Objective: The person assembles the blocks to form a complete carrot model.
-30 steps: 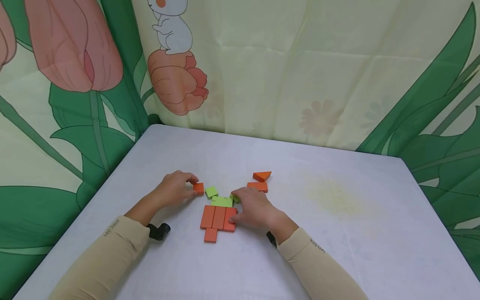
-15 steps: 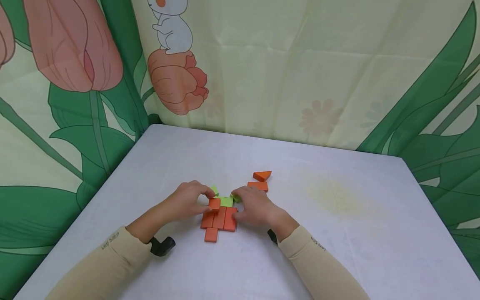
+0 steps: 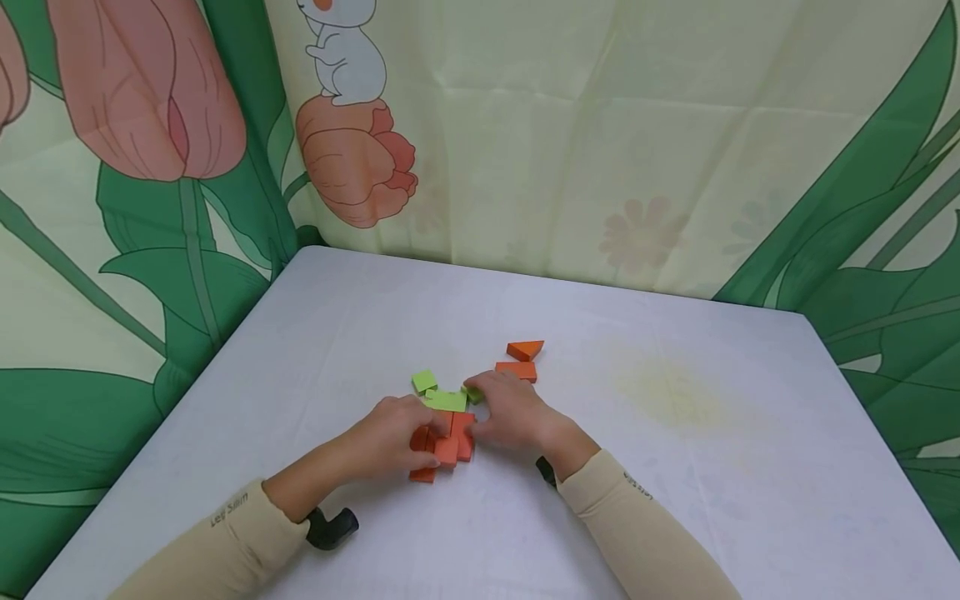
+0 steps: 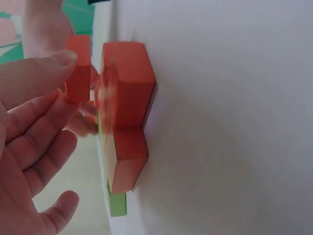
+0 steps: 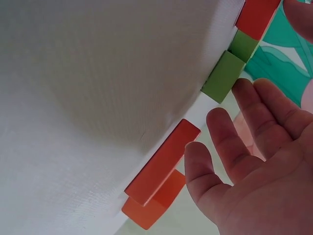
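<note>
My left hand pinches a small red block between thumb and fingertips. In the left wrist view this block is raised a little above the laid red blocks. Those red blocks lie side by side on the table, partly covered by the left hand, with a smaller red block at their near edge. A notched green block adjoins their far edge. My right hand rests beside them, fingers loosely extended, index fingertip at a green block, thumb near the right-hand red block.
A small green square block lies at the far left of the group. Behind the right hand are a red block and an orange triangular block. A printed cloth hangs behind the white table.
My left hand has carried the small red block from the left of the green square block, rightward and nearer, over the laid red blocks. The right hand has hardly moved.
</note>
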The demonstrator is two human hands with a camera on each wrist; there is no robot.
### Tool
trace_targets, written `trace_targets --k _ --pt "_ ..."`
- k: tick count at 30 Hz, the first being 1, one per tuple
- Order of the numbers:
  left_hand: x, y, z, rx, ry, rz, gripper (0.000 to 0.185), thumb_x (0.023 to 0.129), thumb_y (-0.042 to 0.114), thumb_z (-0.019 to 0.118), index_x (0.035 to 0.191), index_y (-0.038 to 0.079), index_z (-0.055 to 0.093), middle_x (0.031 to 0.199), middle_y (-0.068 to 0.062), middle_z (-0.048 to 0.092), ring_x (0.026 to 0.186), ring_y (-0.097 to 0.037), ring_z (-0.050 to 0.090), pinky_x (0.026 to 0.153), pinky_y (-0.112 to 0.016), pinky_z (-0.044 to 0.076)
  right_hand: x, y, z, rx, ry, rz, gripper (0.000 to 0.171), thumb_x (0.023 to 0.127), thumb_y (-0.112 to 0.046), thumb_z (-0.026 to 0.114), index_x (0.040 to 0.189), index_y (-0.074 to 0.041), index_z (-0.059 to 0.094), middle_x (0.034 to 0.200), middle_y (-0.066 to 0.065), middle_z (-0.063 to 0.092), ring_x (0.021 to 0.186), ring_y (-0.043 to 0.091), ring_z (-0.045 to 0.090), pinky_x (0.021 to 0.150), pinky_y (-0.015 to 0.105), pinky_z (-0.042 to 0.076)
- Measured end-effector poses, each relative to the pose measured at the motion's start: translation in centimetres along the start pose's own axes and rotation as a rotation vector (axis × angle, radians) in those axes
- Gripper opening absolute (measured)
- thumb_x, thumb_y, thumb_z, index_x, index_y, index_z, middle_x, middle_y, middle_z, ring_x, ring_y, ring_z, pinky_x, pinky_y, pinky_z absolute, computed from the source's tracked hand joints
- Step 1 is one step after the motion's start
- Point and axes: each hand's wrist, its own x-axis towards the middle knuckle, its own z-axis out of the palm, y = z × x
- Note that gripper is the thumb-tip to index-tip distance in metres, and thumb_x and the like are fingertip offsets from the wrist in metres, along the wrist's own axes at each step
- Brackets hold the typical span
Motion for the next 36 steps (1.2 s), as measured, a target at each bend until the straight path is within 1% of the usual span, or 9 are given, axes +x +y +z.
trace_targets --k 5,7,11,14,18,24,29,36 --pt "-0.2 0.0 0.6 0.019 0.004 0.055 0.025 0.081 0.018 0.084 0.103 0.016 0.073 0.094 0.013 0.064 0.091 -0.012 0.056 0.086 -0.039 0.045 0.0 0.0 0.0 0.009 0.001 -0.006 0.058 0.089 -0.026 0.073 0.14 -0.007 0.054 0.139 0.006 0.055 0.131 0.028 0.044 0.11 0.051 0.032" --pt "-0.3 0.1 0.9 0.024 0.001 0.058 0.027 0.08 0.018 0.085 0.104 0.014 0.072 0.094 0.012 0.064 0.09 -0.011 0.055 0.086 -0.039 0.046 0.0 0.0 -0.1 0.016 0.0 -0.006 0.058 0.089 -0.026 0.073 0.14 -0.006 0.054 0.139 0.007 0.055 0.131 0.028 0.044 0.11 0.052 0.031" --pt "-0.4 0.3 1.2 0.014 -0.015 0.039 0.027 0.08 0.017 0.085 0.103 0.013 0.072 0.092 0.012 0.062 0.089 -0.01 0.053 0.087 -0.041 0.045 0.0 0.1 0.0 0.027 0.0 -0.012 0.058 0.089 -0.025 0.074 0.139 -0.005 0.054 0.138 0.008 0.055 0.131 0.029 0.044 0.11 0.053 0.031" --pt "-0.5 0.4 1.2 0.02 -0.02 0.036 0.026 0.08 0.016 0.085 0.102 0.013 0.071 0.091 0.013 0.061 0.089 -0.009 0.052 0.087 -0.041 0.044 -0.1 0.1 0.0 0.03 0.001 -0.012 0.058 0.089 -0.025 0.074 0.14 -0.005 0.054 0.139 0.007 0.056 0.131 0.029 0.044 0.11 0.052 0.031" --pt "-0.6 0.4 1.6 0.04 -0.025 0.031 0.026 0.08 0.015 0.084 0.102 0.014 0.071 0.093 0.014 0.06 0.093 -0.009 0.051 0.088 -0.043 0.043 -0.1 0.0 0.0 0.035 0.002 -0.006 0.058 0.089 -0.025 0.075 0.14 -0.006 0.055 0.138 0.007 0.056 0.13 0.028 0.044 0.109 0.051 0.032" --pt "-0.7 0.0 2.0 0.054 -0.021 0.024 0.029 0.081 0.018 0.083 0.107 0.015 0.07 0.096 0.015 0.059 0.098 -0.011 0.05 0.089 -0.041 0.044 -0.1 0.0 0.0 0.033 0.001 -0.004 0.058 0.088 -0.024 0.075 0.139 -0.005 0.055 0.138 0.007 0.056 0.13 0.029 0.044 0.109 0.052 0.033" --pt "-0.6 -0.1 2.0 0.049 -0.003 0.009 0.033 0.08 0.021 0.084 0.109 0.015 0.069 0.1 0.012 0.058 0.099 -0.012 0.051 0.088 -0.04 0.045 -0.1 -0.1 0.0 0.037 0.001 0.0 0.058 0.089 -0.024 0.075 0.14 -0.005 0.055 0.138 0.007 0.056 0.132 0.029 0.044 0.11 0.051 0.032" --pt "-0.4 0.0 2.2 0.063 -0.002 -0.012 0.037 0.08 0.02 0.083 0.112 0.012 0.067 0.105 0.007 0.06 0.105 -0.016 0.052 0.087 -0.04 0.048 -0.1 0.0 0.0 0.044 0.004 0.012 0.059 0.089 -0.026 0.074 0.141 -0.007 0.054 0.139 0.005 0.055 0.132 0.028 0.043 0.111 0.05 0.031"
